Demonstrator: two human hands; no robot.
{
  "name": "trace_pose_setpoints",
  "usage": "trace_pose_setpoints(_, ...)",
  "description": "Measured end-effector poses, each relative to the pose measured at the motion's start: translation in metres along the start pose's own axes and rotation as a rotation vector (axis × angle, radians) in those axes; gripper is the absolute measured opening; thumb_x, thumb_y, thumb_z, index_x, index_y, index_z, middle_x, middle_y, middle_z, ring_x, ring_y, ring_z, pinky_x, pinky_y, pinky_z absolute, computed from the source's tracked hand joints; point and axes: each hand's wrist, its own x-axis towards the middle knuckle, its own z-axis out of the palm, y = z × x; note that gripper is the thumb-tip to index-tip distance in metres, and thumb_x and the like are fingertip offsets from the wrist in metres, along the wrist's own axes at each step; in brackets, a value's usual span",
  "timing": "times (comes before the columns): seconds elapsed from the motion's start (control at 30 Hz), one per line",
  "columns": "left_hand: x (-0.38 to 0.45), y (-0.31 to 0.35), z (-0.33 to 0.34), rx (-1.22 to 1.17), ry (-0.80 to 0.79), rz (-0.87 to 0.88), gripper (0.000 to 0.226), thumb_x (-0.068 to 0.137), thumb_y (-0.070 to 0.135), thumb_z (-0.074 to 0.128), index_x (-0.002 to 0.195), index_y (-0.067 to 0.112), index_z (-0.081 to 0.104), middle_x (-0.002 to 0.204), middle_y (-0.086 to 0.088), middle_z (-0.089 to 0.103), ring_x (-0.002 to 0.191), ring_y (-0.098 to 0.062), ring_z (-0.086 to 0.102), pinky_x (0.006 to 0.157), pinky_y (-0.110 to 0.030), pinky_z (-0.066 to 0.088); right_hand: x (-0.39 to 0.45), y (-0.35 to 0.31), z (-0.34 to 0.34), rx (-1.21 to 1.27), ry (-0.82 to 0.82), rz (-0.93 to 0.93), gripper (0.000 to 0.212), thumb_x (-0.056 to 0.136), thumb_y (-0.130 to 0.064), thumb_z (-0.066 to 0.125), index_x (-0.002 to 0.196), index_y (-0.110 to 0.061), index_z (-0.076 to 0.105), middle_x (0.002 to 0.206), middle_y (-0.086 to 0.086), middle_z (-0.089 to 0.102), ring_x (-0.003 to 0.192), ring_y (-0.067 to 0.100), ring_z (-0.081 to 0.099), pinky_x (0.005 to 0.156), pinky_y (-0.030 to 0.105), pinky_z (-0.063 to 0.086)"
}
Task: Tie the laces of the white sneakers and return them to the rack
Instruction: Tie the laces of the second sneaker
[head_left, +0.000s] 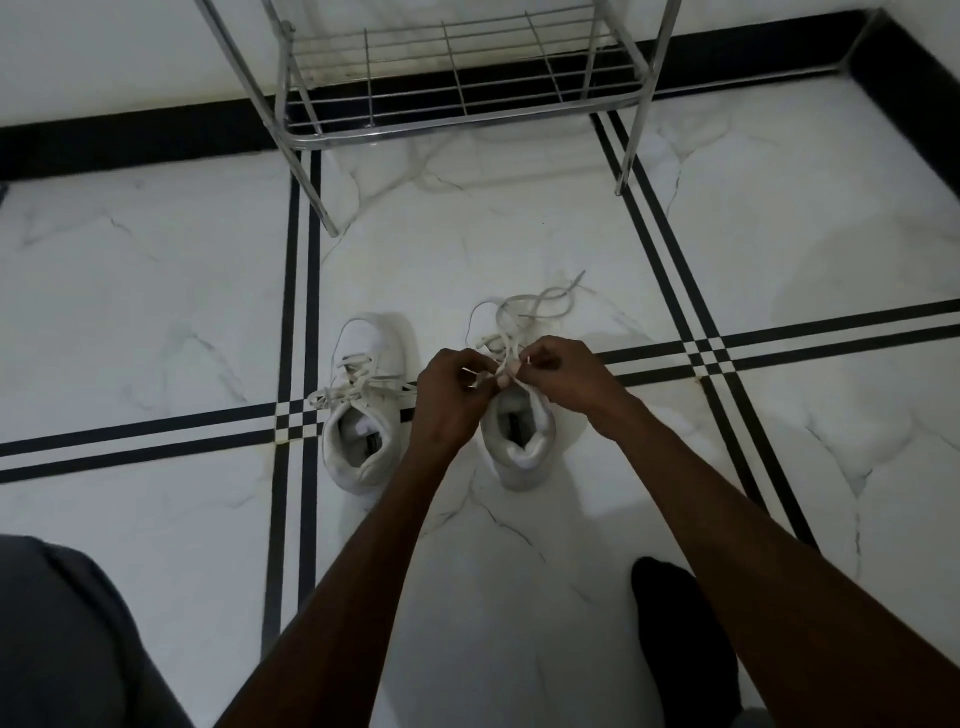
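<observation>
Two white sneakers stand side by side on the floor before the rack (457, 111): left sneaker (366, 400) seemingly tied, left hand (449, 395) and right hand (563, 376) pinching the laces (511, 322) over the right sneaker (519, 436), mid-knot; next, likely form loops, cinch.

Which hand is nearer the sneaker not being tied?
Left. The left hand sits just beside the left sneaker; the right hand is beyond it, over the right sneaker.

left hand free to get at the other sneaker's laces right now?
Probably not: the left hand is pinching the right sneaker's laces along with the right hand. Path to the left sneaker looks clear.
</observation>
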Motion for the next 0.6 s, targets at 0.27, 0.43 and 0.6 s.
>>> trace_pose_setpoints(0.27, 0.002, -0.004, 0.003, 0.092, 0.083, 0.067, 0.012, 0.095, 0.012, 0.067, 0.084, 0.01, 0.064, 0.072, 0.007, 0.065, 0.067, -0.013, 0.062, 0.066, -0.035, 0.054, 0.003, -0.002, 0.006, -0.215, 0.079, -0.196, 0.014, 0.09, -0.02, 0.071, 0.083, -0.013, 0.06, 0.086, 0.001, 0.068, 0.068, 0.01, 0.061, 0.06, 0.02, 0.045)
trace_pose_setpoints(0.43, -0.001, -0.004, 0.004, 0.226, 0.1, 0.138, 0.007, 0.097, 0.01, 0.053, 0.092, 0.008, 0.058, 0.078, -0.005, 0.073, 0.07, -0.026, 0.068, 0.063, -0.043, 0.053, 0.002, 0.006, 0.012, -0.359, 0.17, -0.32, 0.017, 0.087, 0.0, 0.056, 0.081, -0.016, 0.054, 0.074, 0.005, 0.068, 0.067, 0.023, 0.068, 0.057, 0.046, 0.057)
trace_pose_setpoints(0.6, -0.004, -0.001, 0.005, 0.315, 0.125, 0.158, 0.006, 0.096, 0.004, 0.052, 0.099, 0.004, 0.057, 0.077, -0.013, 0.069, 0.069, -0.035, 0.064, 0.058, -0.036, 0.036, 0.001, 0.007, 0.018, -0.396, 0.168, -0.331, 0.02, 0.081, 0.007, 0.047, 0.081, -0.013, 0.047, 0.071, 0.011, 0.063, 0.061, 0.03, 0.061, 0.052, 0.048, 0.053)
